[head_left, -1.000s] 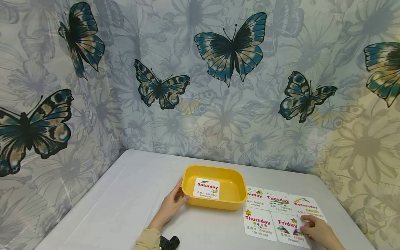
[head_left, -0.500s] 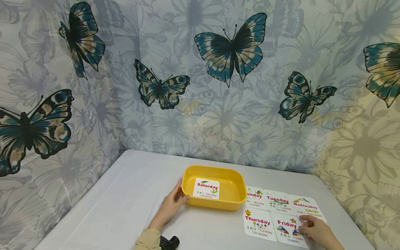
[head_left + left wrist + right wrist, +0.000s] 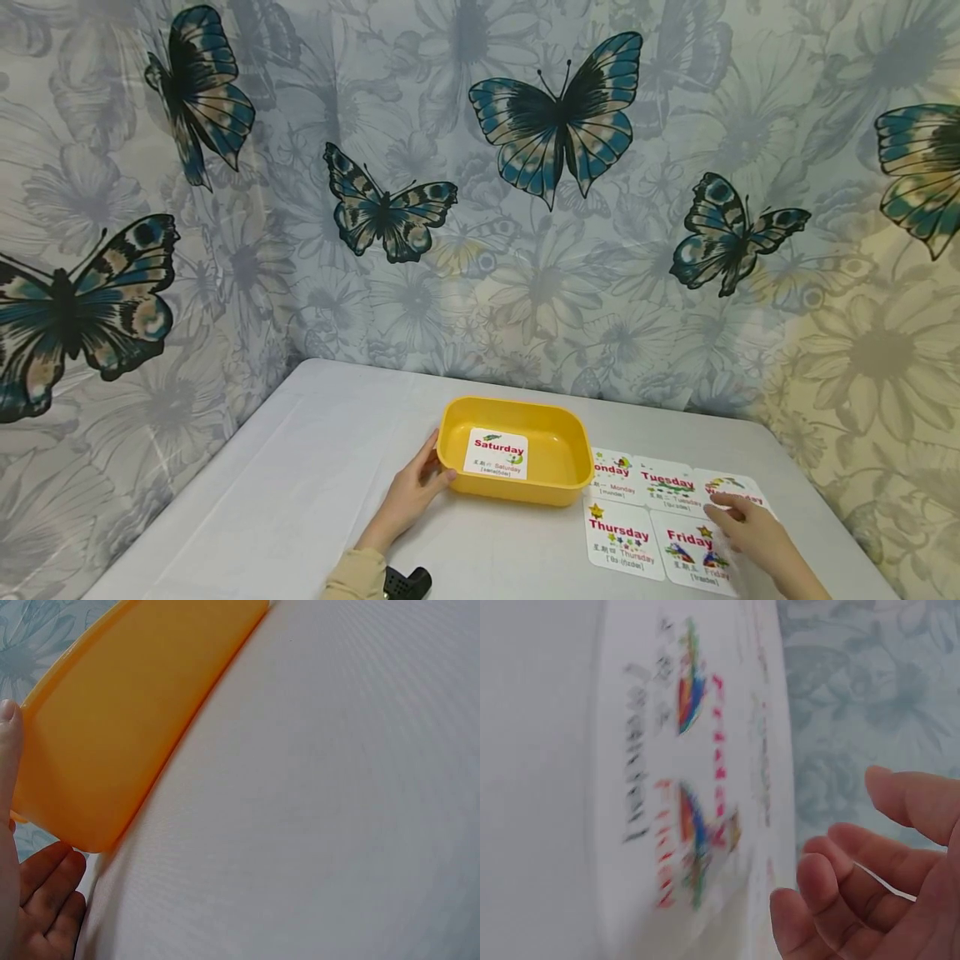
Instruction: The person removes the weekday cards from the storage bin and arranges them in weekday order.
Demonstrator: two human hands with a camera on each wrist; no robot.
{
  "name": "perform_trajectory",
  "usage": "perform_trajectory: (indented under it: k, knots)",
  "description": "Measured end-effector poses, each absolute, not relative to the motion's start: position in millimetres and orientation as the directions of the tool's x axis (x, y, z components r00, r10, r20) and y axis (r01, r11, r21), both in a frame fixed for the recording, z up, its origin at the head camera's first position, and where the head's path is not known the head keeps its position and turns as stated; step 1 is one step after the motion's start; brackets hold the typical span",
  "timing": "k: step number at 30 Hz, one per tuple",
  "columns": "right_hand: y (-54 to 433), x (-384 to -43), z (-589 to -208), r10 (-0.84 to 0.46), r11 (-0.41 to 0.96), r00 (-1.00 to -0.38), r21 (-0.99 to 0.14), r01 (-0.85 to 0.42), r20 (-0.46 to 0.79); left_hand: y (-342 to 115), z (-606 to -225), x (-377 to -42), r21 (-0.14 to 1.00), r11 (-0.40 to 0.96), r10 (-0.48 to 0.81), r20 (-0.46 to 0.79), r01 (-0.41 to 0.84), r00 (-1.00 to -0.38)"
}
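Observation:
A yellow plastic basin [image 3: 558, 446] stands on the table, a white Saturday card [image 3: 496, 463] lying inside it. My left hand [image 3: 408, 493] grips the basin's left end, thumb by the front corner and fingers along the side; in the left wrist view, fingertips [image 3: 64, 862] touch its lower corner. To the right, my right hand [image 3: 753, 533] hovers over the Friday card [image 3: 686, 560], fingers loosely bent and holding nothing. It partly covers the Wednesday card [image 3: 738, 483]. Beside these lie the Thursday card [image 3: 621, 546], Tuesday card [image 3: 667, 479] and Monday card [image 3: 611, 477].
The white tabletop [image 3: 300, 467] runs back to a wall cloth [image 3: 540, 275] printed with butterflies and flowers. A black device [image 3: 407, 582] sits by the left sleeve [image 3: 356, 575]. The cards form two rows right of the basin, whose right end overlaps the Monday card's edge in this view.
My right hand has lifted off the Friday card's right edge and shifted up and slightly left, over the Wednesday card's lower part. The left hand and basin stay in place.

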State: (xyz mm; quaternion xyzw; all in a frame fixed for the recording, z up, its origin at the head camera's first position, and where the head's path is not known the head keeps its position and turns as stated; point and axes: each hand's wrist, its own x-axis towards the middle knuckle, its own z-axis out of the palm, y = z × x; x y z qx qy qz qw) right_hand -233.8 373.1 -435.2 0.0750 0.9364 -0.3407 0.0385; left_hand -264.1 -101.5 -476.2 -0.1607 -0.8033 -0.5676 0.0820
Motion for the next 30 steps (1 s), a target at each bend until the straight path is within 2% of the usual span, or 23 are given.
perform_trajectory:
  k: [8,14,25,30]
  knots:
    - [338.0,-246.3,-401.0,-0.02,0.661,-0.996,-0.749,0.05,-0.085,-102.3,-491.6,-274.5,0.88,0.306,0.158,0.329,0.362,-0.931]
    - [300.0,-258.2,-380.5,-0.088,0.614,-0.996,-0.788,-0.04,-0.018,-105.3,-511.4,-287.1,0.87,0.337,0.157,0.324,0.359,-0.933]
    - [239.7,-280.2,-377.0,-0.194,0.523,-0.981,-0.845,-0.114,0.012,-104.9,-511.8,-286.8,0.88,0.327,0.148,0.314,0.346,-0.938]
    - [220.4,-293.0,-386.7,-0.216,0.433,-0.976,-0.896,-0.094,-0.002,-105.5,-511.4,-287.2,0.883,0.325,0.146,0.306,0.338,-0.941]
